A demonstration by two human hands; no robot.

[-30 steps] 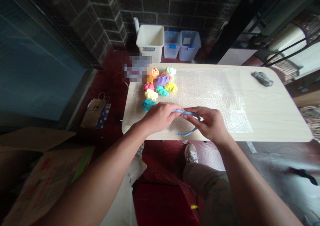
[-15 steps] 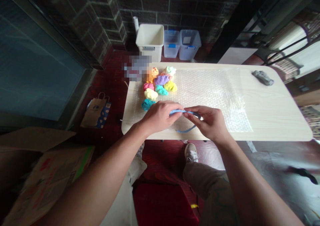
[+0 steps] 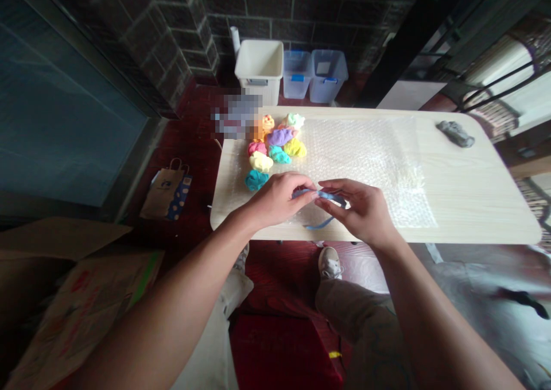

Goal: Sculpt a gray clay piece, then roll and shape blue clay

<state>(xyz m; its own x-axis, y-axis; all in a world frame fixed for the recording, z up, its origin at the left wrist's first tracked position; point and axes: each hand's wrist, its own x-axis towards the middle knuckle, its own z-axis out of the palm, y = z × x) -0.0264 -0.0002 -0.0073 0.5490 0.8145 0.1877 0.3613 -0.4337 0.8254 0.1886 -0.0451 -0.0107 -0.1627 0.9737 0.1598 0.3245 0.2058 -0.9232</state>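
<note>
A thin blue strip [image 3: 332,197], soft and bendy, runs between my two hands over the front edge of the table, and its free end curls down below. My left hand [image 3: 282,200] pinches its left part between thumb and fingers. On the other side my right hand [image 3: 359,209] grips it with thumb and fingertips, close to the left fingertips. Beyond my left hand lie several crumpled soft lumps, among them a teal one [image 3: 257,180], a pale yellow one [image 3: 260,161], a purple one [image 3: 279,137] and a bright yellow one [image 3: 295,147]. What they are made of I cannot tell.
Bubble wrap [image 3: 361,149] covers much of the pale table [image 3: 482,195]. A grey lump [image 3: 455,134] lies at the far right. Behind the table stand a white bin [image 3: 260,82] and clear boxes [image 3: 328,82]. At left are a paper bag [image 3: 161,193] and a cardboard box [image 3: 94,304].
My fingers have shifted slightly along the blue strip, and its hanging loop has drawn in, so less of the free end shows. Both hands keep their grip; the lumps stay put.
</note>
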